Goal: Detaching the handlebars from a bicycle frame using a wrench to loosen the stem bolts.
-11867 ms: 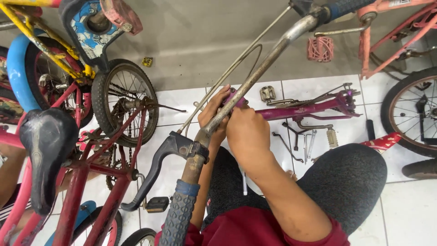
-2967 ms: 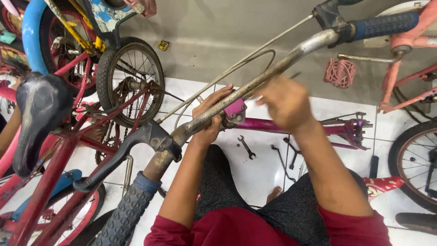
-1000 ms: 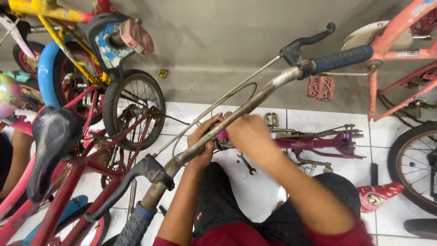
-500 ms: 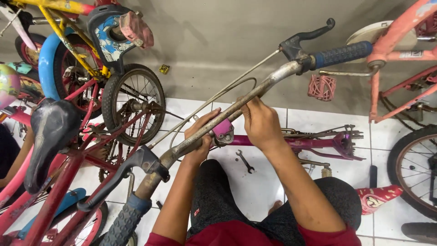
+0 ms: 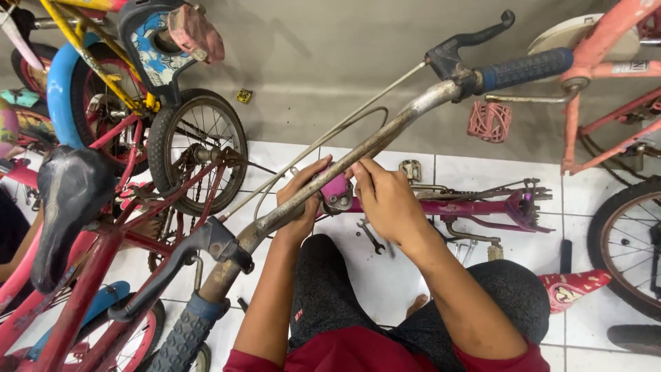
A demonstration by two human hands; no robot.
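My left hand [image 5: 303, 200] wraps the rusty handlebar [image 5: 358, 151] at its middle, fingers closed around it. My right hand [image 5: 387, 198] pinches the purple stem clamp [image 5: 336, 191] just beside it. Below lies a purple frame [image 5: 454, 205] and a wrench [image 5: 370, 235] on the tiled floor [image 5: 385, 275].

A small white rectangular label [image 5: 628, 67] sits on the salmon-pink bicycle frame [image 5: 592, 69].
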